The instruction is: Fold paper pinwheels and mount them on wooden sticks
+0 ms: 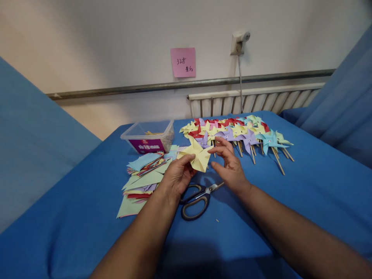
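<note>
A pale yellow paper pinwheel (198, 155) is raised above the table, pinched between the thumb and fingers of my left hand (179, 175). Just right of it is my right hand (229, 164), its fingers apart and curved, the index fingertip close to one blade; whether it touches cannot be made out. Below both hands lie scissors (200, 197) with dark handles, partly behind my left hand. To the left, stacks of coloured paper (144, 180) are piled unevenly. Many finished pinwheels (229, 133) on wooden sticks lie in rows behind my right hand.
A clear plastic box (149, 135) with a purple label and thin sticks inside stands at the back left. Blue cloth (276, 217) covers the table. Behind it are a radiator (261, 101), a metal rail (130, 90) and a plugged-in cord (240, 73).
</note>
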`<state>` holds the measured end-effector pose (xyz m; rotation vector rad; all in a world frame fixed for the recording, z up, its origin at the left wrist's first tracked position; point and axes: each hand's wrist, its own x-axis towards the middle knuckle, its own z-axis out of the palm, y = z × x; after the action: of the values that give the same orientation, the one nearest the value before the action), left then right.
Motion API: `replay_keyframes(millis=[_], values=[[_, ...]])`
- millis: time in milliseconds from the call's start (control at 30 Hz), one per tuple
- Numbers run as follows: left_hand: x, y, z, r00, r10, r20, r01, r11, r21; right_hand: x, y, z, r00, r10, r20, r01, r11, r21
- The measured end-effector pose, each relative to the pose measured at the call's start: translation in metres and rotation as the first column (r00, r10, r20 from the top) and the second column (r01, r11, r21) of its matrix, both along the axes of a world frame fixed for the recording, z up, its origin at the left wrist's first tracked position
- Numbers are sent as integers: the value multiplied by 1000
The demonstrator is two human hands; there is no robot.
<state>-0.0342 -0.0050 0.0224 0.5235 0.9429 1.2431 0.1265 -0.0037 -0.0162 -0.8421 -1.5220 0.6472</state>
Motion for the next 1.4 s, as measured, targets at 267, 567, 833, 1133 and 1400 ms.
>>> replay_keyframes(millis=[267,567,833,1133,1400], values=[[1,-3,2,994,-102,26,101,994,33,1,-4,7,996,51,70,-57,995,84],[7,-6,0,995,-74,-71,80,992,96,0,0,4,998,20,63,-23,999,46],[10,-5,-11,989,-74,-129,88,991,102,0,4,0,995,-66,70,67,998,-10],[14,-6,-12,988,-68,-140,80,993,84,-2,6,-1,988,-133,81,137,990,-46],[13,-4,-17,983,-72,-171,90,991,100,-3,6,-1,987,-139,84,145,987,-68]])
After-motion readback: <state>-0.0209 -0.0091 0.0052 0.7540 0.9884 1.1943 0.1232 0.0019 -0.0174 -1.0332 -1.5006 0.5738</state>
